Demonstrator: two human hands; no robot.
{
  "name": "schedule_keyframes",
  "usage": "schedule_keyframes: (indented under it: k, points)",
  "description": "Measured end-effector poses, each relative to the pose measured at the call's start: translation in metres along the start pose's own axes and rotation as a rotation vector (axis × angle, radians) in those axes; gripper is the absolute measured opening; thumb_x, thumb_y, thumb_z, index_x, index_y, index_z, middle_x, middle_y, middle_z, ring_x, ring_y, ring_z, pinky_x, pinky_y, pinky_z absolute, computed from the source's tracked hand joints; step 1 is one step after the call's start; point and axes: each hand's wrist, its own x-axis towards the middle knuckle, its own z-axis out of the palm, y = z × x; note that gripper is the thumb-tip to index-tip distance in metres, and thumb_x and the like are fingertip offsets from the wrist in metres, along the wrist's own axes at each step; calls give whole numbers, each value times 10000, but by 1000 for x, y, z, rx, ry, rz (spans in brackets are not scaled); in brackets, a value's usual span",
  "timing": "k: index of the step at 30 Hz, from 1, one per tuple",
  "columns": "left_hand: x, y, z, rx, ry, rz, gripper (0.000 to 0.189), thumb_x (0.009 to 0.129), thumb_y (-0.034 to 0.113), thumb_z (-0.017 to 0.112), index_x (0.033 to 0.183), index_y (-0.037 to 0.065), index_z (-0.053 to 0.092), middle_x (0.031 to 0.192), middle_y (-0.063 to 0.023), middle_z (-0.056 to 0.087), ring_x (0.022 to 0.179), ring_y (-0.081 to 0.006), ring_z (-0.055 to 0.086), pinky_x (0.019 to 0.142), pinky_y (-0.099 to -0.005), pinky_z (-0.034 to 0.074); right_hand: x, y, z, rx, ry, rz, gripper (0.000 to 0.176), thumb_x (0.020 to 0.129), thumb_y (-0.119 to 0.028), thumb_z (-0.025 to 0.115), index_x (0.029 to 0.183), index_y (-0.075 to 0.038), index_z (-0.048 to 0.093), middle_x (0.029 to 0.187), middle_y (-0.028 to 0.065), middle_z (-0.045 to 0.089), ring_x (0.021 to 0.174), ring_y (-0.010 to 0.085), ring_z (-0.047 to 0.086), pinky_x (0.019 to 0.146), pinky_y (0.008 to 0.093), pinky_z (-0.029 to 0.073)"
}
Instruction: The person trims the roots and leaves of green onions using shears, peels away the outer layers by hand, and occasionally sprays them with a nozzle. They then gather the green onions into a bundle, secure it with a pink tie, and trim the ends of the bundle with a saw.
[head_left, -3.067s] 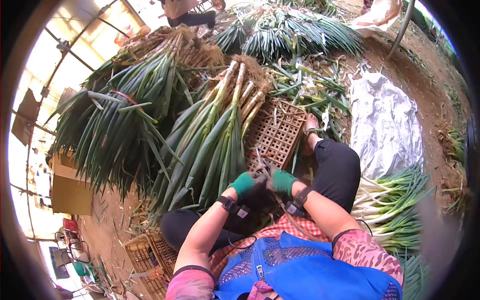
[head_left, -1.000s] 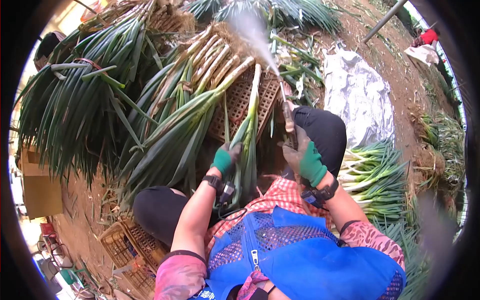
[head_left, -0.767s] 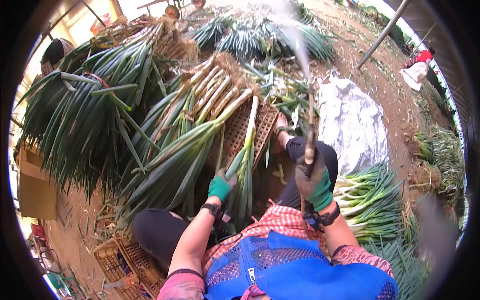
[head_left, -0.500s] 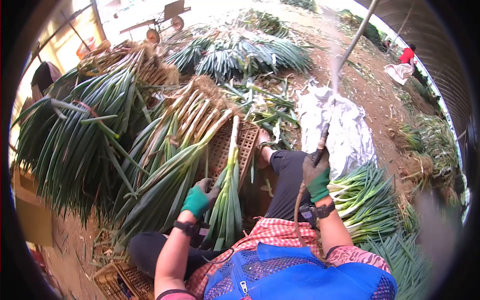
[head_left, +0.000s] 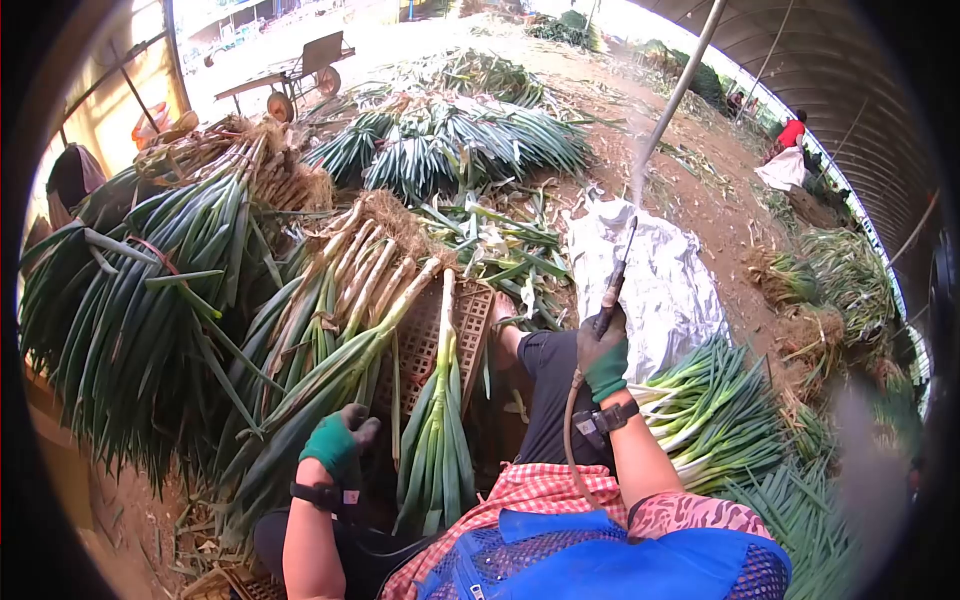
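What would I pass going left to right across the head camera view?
Big leafy onion heap, left hand, single green onion, right hand gripping the spray wand, white-stemmed onion pile, leafy pile at far right.

A narrow gap is showing right of the green-gloved left hand (head_left: 343, 440); beyond, a long, white-stemmed green leek (head_left: 440, 425) is blocking. Ahead of the right hand (head_left: 603, 357), a slim, dark-handled spray wand (head_left: 616, 280) is jutting, crumpled white sheeting (head_left: 668, 290) lying flat alongside, leaving room above.
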Motion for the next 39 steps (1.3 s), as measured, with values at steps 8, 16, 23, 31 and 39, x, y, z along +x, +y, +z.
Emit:
schedule_keyframes:
  k: [8, 16, 23, 31, 39]
  points:
    - [4, 16, 9, 317, -41, 13, 448, 857, 397, 652, 1156, 64, 632, 1079, -201, 675, 1027, -376, 634, 876, -443, 500, -3, 1, 2, 200, 10, 161, 355, 813, -160, 605, 1109, 18, 522, 730, 90, 568, 636, 212, 567, 628, 354, 480]
    - [6, 16, 20, 297, -115, -6, 467, 858, 397, 631, 1179, 58, 624, 1106, -220, 658, 1065, -382, 616, 909, -449, 483, -3, 16, 6, 237, 16, 210, 380, 812, -161, 617, 1130, 23, 517, 775, 99, 581, 659, 215, 575, 648, 342, 484]
    - [8, 16, 26, 319, -138, -36, 460, 857, 391, 627, 1175, 60, 633, 1103, -223, 658, 1073, -385, 611, 917, -448, 478, -3, 15, 3, 192, -19, 275, 377, 819, -163, 614, 1137, 15, 514, 779, 107, 579, 658, 229, 579, 647, 350, 485]
    - [22, -1, 39, 343, -189, -19, 486, 847, 427, 637, 1163, 58, 622, 1100, -224, 662, 1065, -384, 617, 913, -453, 484, -5, 13, 4, 207, 39, 221, 329, 840, -184, 613, 1096, 3, 525, 787, 151, 579, 673, 274, 575, 662, 368, 474]
    - [40, -9, 68, 352, -231, -15, 588, 836, 449, 645, 1240, 26, 579, 1190, -234, 630, 1123, -384, 597, 950, -445, 474, -5, 9, -3, 258, -26, 278, 407, 806, -140, 622, 1167, 12, 512, 790, 66, 558, 699, 184, 553, 680, 336, 480]
